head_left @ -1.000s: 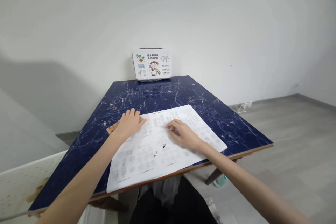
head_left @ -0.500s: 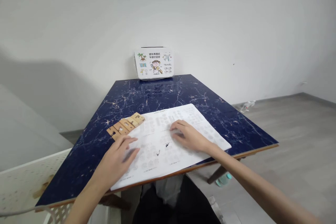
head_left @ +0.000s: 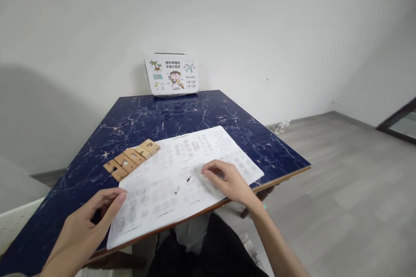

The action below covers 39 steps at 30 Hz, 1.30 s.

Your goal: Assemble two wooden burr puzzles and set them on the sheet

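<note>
The left hand has moved down from the wooden blocks toward the table's near left corner, leaving them untouched at the paper's far left corner. Its fingers are bent, thumb close to the index tip by the paper's left edge. The right hand lies low toward the table's near edge, fingers curled, thumb near forefinger; whether either pinches anything I cannot tell.
</note>
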Motion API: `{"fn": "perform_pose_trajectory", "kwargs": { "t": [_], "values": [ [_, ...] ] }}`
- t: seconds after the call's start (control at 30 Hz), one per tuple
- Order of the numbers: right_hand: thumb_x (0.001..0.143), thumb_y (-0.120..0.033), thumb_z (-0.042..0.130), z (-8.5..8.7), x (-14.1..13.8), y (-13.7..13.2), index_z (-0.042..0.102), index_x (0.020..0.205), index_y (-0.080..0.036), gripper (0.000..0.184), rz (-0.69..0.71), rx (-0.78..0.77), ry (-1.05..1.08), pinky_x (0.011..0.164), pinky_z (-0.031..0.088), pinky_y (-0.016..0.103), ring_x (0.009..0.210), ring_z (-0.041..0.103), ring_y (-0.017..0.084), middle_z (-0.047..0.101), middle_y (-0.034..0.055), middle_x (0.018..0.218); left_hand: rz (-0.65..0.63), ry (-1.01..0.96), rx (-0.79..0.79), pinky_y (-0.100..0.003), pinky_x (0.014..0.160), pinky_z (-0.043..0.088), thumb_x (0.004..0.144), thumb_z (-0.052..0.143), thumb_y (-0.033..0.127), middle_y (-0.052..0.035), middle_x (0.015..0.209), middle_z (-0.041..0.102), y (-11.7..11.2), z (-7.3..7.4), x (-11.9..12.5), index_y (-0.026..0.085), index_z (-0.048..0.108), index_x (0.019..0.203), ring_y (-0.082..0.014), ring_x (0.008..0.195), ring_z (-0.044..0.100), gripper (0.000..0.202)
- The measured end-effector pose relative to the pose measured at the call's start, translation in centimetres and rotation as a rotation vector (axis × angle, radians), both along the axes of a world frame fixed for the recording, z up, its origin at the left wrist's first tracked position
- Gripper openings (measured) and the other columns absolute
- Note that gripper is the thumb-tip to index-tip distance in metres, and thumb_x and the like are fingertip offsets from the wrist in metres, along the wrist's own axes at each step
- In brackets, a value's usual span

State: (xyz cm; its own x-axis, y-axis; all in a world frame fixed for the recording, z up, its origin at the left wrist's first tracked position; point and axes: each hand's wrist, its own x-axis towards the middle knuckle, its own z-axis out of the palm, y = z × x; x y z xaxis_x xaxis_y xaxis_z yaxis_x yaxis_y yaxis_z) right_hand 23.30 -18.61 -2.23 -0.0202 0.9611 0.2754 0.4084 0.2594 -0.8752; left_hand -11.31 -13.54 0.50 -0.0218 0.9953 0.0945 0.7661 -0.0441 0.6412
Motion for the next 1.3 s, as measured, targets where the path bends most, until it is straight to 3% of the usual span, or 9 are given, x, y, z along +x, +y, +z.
{"fn": "perform_pose_trajectory", "kwargs": {
  "t": [0.13,0.3,0.47,0.6,0.77,1.3],
  "values": [
    [0.101,-0.036,0.058,0.1,0.0,-0.1,0.071,0.102,-0.024,0.018,-0.017,-0.008,0.016,0.085,0.054,0.035,0.093,0.069,0.022,0.076,0.0051,0.103,0.002,0.007,-0.001,-0.023,0.049,0.046,0.067,0.059,0.072,-0.0019,0.088,0.078,0.1,0.0,-0.1,0.027,0.075,0.094,-0.0252,0.084,0.072,0.055],
    [0.102,-0.036,0.057,0.3,0.2,-0.3,0.072,0.103,-0.024,0.019,0.004,-0.027,0.036,0.083,0.054,0.034,0.093,0.069,0.021,0.076,0.0046,0.103,-0.032,0.058,0.006,-0.025,0.064,0.053,0.071,0.06,0.069,0.0005,0.09,0.078,0.5,-0.7,-0.8,0.029,0.075,0.095,-0.0232,0.085,0.073,0.05],
    [0.101,-0.034,0.058,0.3,0.2,-0.3,0.072,0.102,-0.024,0.016,0.007,-0.024,0.044,0.082,0.053,0.033,0.092,0.069,0.02,0.075,0.0034,0.101,-0.012,0.06,-0.027,-0.022,0.052,0.048,0.073,0.06,0.07,-0.0006,0.095,0.079,0.5,-0.7,-1.0,0.029,0.074,0.101,-0.0247,0.091,0.073,0.052],
    [0.101,-0.034,0.058,0.2,0.2,-0.3,0.072,0.103,-0.024,0.017,0.001,-0.016,0.033,0.081,0.053,0.032,0.092,0.069,0.02,0.075,0.0037,0.1,-0.016,0.051,-0.006,-0.023,0.055,0.05,0.071,0.06,0.069,-0.0006,0.089,0.078,0.2,-0.3,-0.4,0.028,0.075,0.095,-0.0238,0.084,0.073,0.05],
    [0.102,-0.036,0.057,0.4,0.3,-0.4,0.072,0.103,-0.025,0.018,0.009,-0.018,0.036,0.079,0.053,0.032,0.092,0.069,0.021,0.075,0.0043,0.101,-0.003,0.023,-0.004,-0.023,0.048,0.046,0.068,0.06,0.07,-0.0017,0.087,0.078,0.1,0.0,-0.1,0.027,0.075,0.093,-0.0251,0.082,0.072,0.052],
    [0.102,-0.036,0.057,0.4,0.3,-0.5,0.071,0.103,-0.024,0.019,0.009,-0.018,0.051,0.078,0.054,0.032,0.091,0.069,0.021,0.075,0.0046,0.099,0.01,0.042,0.006,-0.023,0.051,0.048,0.065,0.06,0.07,-0.0028,0.089,0.078,0.0,0.2,0.3,0.026,0.075,0.093,-0.0251,0.082,0.071,0.054]
  ]
}}
